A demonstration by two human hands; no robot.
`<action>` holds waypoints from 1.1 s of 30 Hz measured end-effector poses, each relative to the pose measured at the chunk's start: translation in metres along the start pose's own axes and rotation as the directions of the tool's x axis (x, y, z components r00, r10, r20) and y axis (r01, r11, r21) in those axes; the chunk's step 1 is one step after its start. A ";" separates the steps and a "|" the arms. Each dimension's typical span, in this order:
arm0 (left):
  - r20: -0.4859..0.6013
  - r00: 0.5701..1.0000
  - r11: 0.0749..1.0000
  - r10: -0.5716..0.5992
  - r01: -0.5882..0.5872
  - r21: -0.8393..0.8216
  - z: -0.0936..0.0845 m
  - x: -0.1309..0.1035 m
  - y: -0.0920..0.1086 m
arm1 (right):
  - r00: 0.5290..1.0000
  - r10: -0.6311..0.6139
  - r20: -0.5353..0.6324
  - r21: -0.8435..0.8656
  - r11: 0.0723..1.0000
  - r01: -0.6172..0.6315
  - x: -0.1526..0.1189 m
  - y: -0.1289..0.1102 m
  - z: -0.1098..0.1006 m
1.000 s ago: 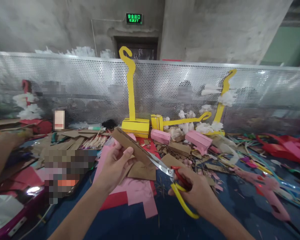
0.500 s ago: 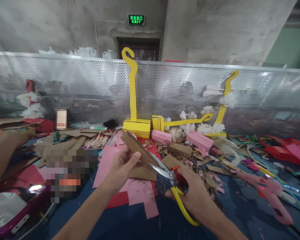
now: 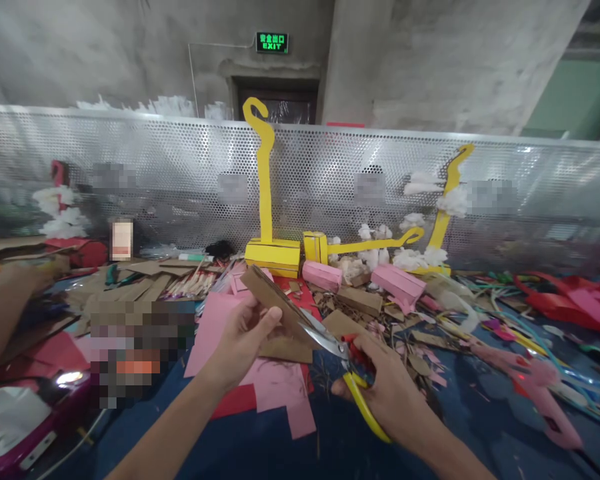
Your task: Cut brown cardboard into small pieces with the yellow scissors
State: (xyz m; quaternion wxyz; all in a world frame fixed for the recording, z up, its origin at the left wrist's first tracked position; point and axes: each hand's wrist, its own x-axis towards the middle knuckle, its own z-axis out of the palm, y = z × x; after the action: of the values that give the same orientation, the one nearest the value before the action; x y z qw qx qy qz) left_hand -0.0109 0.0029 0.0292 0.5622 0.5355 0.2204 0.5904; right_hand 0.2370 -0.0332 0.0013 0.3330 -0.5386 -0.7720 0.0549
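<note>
The scissor blades [image 3: 325,339] are glossy metal, the cardboard strip [image 3: 268,291] matt, the wall [image 3: 430,67] rough concrete.

Grey concrete wall [image 3: 430,60] behind; green exit sign [image 3: 272,43] lit above dark doorway [image 3: 275,101]. Perforated metal screen [image 3: 315,173] stands across the back. Before it, tall yellow hook [image 3: 264,190] upright on yellow box [image 3: 273,253]. Far right: pink glue gun [image 3: 537,383] lying flat, small red light showing; red sheets [image 3: 545,297] heaped beyond.

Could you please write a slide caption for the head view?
Left hand holding brown cardboard, right hand holding scissors at its edge, a yellow hooked shape standing behind.
</note>
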 end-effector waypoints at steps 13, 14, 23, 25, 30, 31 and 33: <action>0.016 1.000 0.999 -0.013 0.012 0.042 0.002 -0.002 -0.007 | 0.994 0.021 -0.104 -0.020 1.000 -0.024 -0.002 0.000 0.002; 0.016 1.000 0.999 -0.014 0.013 0.040 0.003 -0.002 -0.007 | 0.992 0.026 -0.122 -0.015 0.999 -0.029 -0.001 0.000 0.002; 0.015 1.000 1.000 0.006 -0.006 0.027 0.002 -0.002 -0.008 | 0.996 0.029 -0.085 -0.012 0.999 -0.030 0.002 0.000 -0.008; -0.007 0.999 0.999 0.031 -0.031 0.020 0.000 0.000 -0.006 | 0.998 0.004 -0.067 -0.023 1.000 -0.006 0.002 -0.001 -0.012; 0.010 0.999 0.999 0.039 -0.039 0.020 -0.003 0.000 -0.001 | 0.995 -0.083 -0.051 -0.046 0.996 0.080 0.000 -0.001 -0.010; 0.018 0.999 0.999 0.032 -0.032 0.019 -0.003 0.000 0.000 | 0.995 -0.090 -0.047 -0.042 0.995 0.088 0.000 -0.001 -0.008; 0.043 0.999 1.000 0.019 -0.020 0.024 -0.002 -0.002 0.001 | 0.995 -0.090 -0.039 -0.030 0.996 0.089 -0.001 -0.002 -0.005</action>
State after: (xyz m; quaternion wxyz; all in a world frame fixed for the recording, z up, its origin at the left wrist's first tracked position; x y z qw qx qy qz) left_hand -0.0134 0.0016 0.0286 0.5547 0.5568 0.2102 0.5815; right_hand 0.2387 -0.0359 0.0059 0.3431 -0.5092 -0.7891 0.0184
